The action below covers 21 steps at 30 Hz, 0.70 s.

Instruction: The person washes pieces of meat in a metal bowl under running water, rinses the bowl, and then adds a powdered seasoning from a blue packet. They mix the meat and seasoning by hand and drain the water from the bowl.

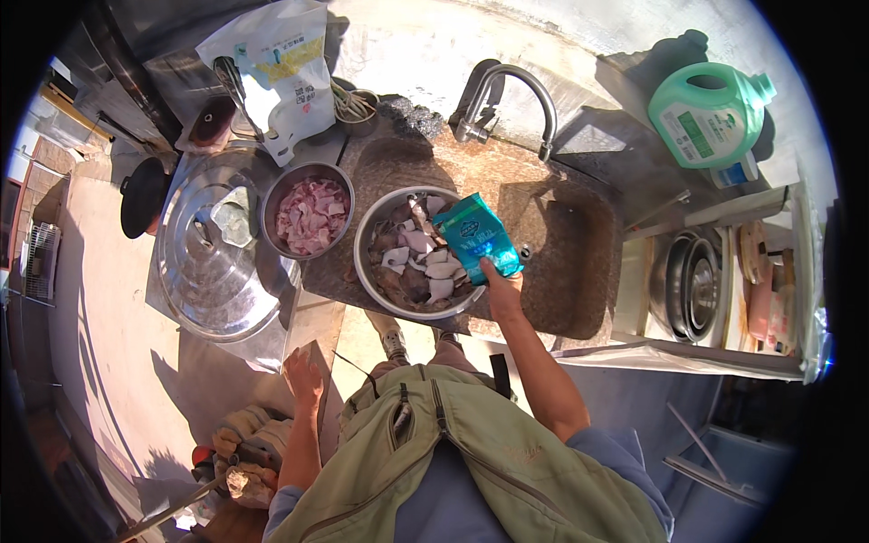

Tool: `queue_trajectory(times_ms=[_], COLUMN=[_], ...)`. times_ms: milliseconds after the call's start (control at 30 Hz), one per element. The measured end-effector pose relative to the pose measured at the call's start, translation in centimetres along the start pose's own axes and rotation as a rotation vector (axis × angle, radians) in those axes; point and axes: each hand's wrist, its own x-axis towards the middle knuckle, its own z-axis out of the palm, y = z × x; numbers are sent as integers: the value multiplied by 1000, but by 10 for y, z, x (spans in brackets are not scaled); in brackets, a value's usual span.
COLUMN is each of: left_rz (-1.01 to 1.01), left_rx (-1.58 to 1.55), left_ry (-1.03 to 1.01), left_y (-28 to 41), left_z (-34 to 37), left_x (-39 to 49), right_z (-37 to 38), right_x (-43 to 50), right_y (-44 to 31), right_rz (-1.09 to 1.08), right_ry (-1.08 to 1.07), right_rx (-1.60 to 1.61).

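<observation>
My right hand grips the lower end of a teal plastic packet with writing on it, over the right side of a large metal basin. Pale and dark pieces of raw meat or seafood fill that basin, which rests at the left part of a brown stone sink. Left of it, a smaller steel bowl holds pink cut raw meat. My left hand is low at the left, beside the counter edge, its fingers apart and nothing visible in it.
A curved metal faucet rises behind the sink. At left lie a large round metal lid and a white plastic bag. A green detergent jug stands at the back right. Steel bowls sit in a shelf unit at right.
</observation>
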Motion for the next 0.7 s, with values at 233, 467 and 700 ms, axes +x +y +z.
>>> queue_trajectory(times_ms=[233, 467, 700], left_rz=[-511, -738, -710], left_rx=[81, -62, -191], left_ry=[-451, -489, -373], left_y=[-25, -55, -62], left_z=[15, 25, 35], left_x=[-83, -117, -110], right_z=[13, 28, 45], right_x=[0, 6, 8], right_y=[4, 12, 12], right_rz=[-35, -18, -56], right_ry=[43, 7, 65], right_rx=[14, -127, -175])
